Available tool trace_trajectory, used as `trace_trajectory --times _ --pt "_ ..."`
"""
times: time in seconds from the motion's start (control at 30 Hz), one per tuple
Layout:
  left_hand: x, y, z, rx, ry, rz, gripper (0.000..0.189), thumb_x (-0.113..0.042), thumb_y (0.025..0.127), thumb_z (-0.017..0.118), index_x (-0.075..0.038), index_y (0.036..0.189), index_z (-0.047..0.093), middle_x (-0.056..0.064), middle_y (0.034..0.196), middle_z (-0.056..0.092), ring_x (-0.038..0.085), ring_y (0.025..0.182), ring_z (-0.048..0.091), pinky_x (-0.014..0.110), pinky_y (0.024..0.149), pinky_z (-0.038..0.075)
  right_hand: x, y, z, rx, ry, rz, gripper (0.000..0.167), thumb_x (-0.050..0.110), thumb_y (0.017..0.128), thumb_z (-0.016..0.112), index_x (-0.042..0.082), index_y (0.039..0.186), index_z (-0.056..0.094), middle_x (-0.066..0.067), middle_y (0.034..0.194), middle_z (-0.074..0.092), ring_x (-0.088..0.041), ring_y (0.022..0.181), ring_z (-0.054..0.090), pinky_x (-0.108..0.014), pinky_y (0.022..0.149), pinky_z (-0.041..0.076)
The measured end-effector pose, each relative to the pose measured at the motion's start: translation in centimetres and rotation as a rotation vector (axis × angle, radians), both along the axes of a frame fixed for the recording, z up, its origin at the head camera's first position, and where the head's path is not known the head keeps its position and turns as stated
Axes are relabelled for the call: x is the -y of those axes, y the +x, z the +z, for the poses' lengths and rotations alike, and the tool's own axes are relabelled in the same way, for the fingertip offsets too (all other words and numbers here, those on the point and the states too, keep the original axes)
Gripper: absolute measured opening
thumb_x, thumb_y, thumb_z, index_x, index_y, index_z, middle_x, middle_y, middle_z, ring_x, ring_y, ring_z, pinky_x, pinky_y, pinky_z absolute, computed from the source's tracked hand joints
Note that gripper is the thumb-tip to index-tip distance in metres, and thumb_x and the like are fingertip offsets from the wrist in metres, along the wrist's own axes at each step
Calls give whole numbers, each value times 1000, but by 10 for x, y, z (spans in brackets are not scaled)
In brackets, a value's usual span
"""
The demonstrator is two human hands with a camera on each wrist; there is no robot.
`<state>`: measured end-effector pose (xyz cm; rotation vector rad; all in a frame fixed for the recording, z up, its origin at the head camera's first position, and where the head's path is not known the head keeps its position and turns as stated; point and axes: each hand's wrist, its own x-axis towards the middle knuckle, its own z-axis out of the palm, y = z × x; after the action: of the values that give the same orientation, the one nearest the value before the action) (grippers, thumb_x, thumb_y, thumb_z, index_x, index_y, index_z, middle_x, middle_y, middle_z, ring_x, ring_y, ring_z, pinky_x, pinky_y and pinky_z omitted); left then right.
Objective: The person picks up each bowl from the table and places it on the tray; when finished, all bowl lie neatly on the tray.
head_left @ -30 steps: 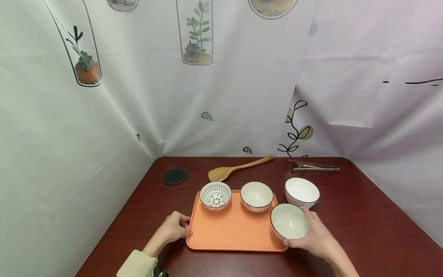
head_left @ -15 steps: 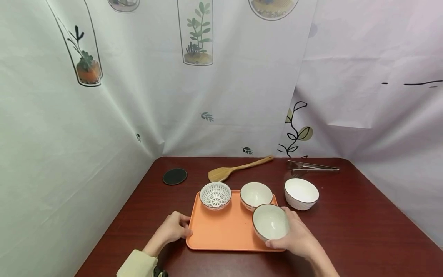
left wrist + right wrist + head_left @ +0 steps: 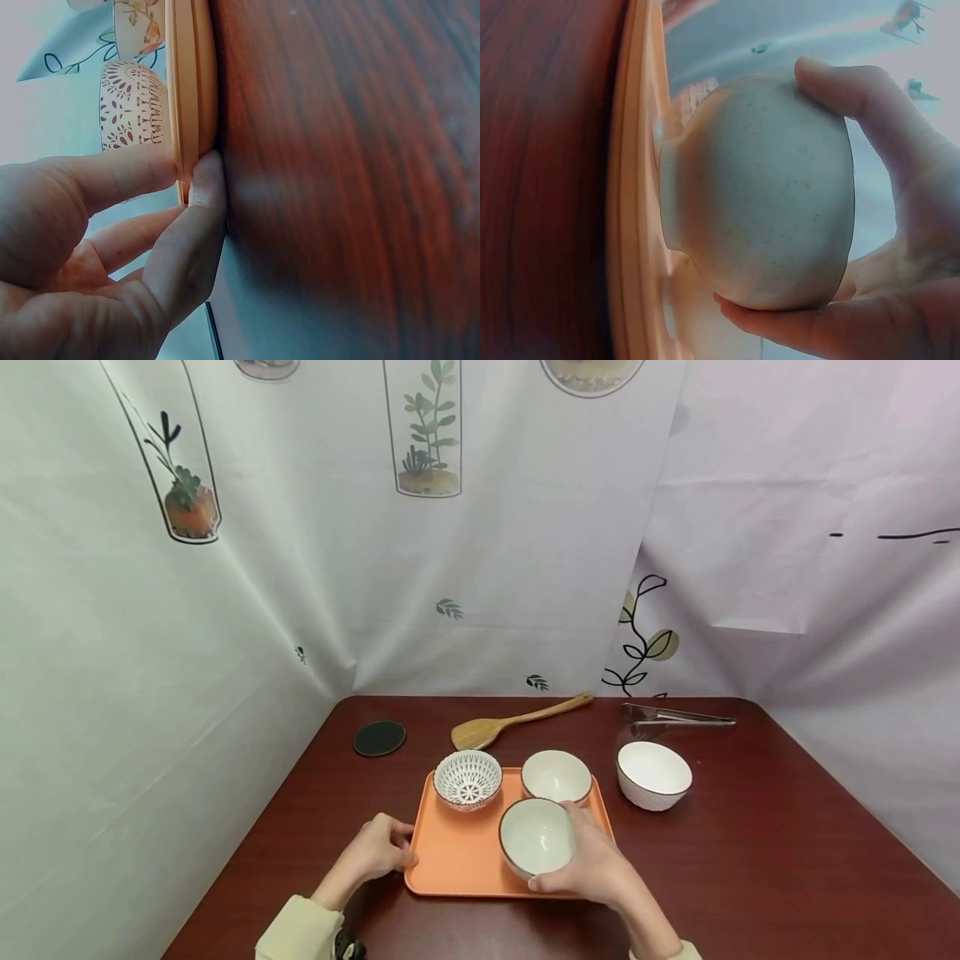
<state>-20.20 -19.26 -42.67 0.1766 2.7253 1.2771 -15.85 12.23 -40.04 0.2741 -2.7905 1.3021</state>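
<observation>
My right hand (image 3: pixel 600 866) grips a plain pale bowl (image 3: pixel 536 837) with a dark rim, thumb on one side and fingers on the other. In the right wrist view the same bowl (image 3: pixel 772 195) is upright over the orange tray (image 3: pixel 634 225); whether its foot touches the tray I cannot tell. My left hand (image 3: pixel 378 848) pinches the left edge of the orange tray (image 3: pixel 457 868), as the left wrist view of this hand (image 3: pixel 112 240) also shows. On the tray's back part stand a white patterned bowl (image 3: pixel 468 781) and a second pale bowl (image 3: pixel 557 777), partly hidden by the held one.
A white textured bowl (image 3: pixel 654 775) stands on the dark red table (image 3: pixel 780 835) right of the tray. Behind lie a wooden spatula (image 3: pixel 480 733), metal tongs (image 3: pixel 678 718) and a round black coaster (image 3: pixel 379 738). Printed white cloth (image 3: pixel 510 560) hangs round the table's back and left.
My right hand has carried the pale bowl leftward, from the tray's right edge to over its right-middle part. My left hand has stayed at the tray's left edge.
</observation>
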Motion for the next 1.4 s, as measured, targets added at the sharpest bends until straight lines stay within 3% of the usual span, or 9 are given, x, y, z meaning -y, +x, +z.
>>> trace_trajectory --times 0.4,0.6,0.9,1.07,1.27,1.4 --pt "1 -1 -2 -4 12 -16 41 7 69 72 14 109 67 3 64 59 12 55 59 27 51 47 34 -5 -6 -12 -11 108 110 29 47 95 -2 137 41 -15 126 49 -28 105 56 -48 87 47" --pt "2 0 -1 -14 23 -28 41 7 69 71 15 109 67 2 63 59 11 55 58 26 51 47 48 -4 -4 -9 -13 139 114 30 47 94 -6 140 39 -24 134 46 -36 115 53 -54 93 44" --pt "2 0 0 -23 35 -43 39 8 69 71 14 107 68 2 63 60 11 54 56 26 51 46 70 -8 -4 -9 15 181 111 30 46 94 -5 137 41 -14 122 51 -27 107 55 -45 90 47" --pt "2 -1 -2 -28 36 -50 39 8 68 69 13 107 68 2 62 58 10 53 55 26 50 45 80 -8 -6 15 21 187 116 30 45 95 -7 139 37 -14 120 51 -27 104 56 -44 87 48" --pt "3 -4 -4 -25 39 -56 41 7 68 68 14 108 68 2 62 58 12 53 56 27 51 47 85 -10 -8 34 49 195 108 35 49 94 2 137 40 -10 119 50 -26 104 56 -45 86 48" --pt "3 -4 -5 -27 33 -46 42 6 68 69 15 109 67 2 62 59 12 53 56 27 51 48 83 -8 -5 68 63 185 121 43 53 92 -3 146 30 -19 135 45 -32 114 54 -50 93 46"
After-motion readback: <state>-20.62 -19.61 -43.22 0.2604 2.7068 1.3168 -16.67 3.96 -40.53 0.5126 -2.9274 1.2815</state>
